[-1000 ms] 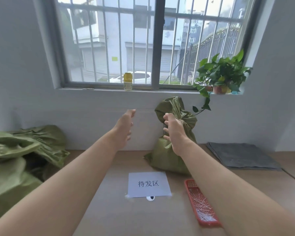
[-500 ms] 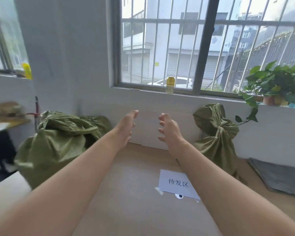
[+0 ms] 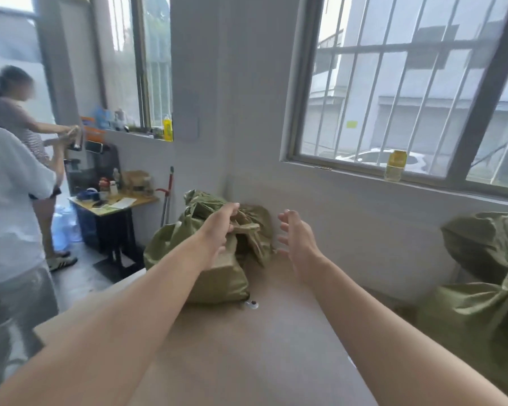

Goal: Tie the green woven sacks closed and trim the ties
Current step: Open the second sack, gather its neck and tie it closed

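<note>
Head view: left hand (image 3: 217,232) grips the crumpled mouth of the untied sack (image 3: 170,247), while the right hand (image 3: 296,238) hovers spread and empty just right of it.

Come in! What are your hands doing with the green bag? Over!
Left hand grips untied sack at its mouth. Right hand open beside it, not touching. Nothing in the way; tied sack clear, right.

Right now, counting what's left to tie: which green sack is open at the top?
The corner sack the left hand grips: loose, untied mouth. The right sack is cinched shut.
</note>
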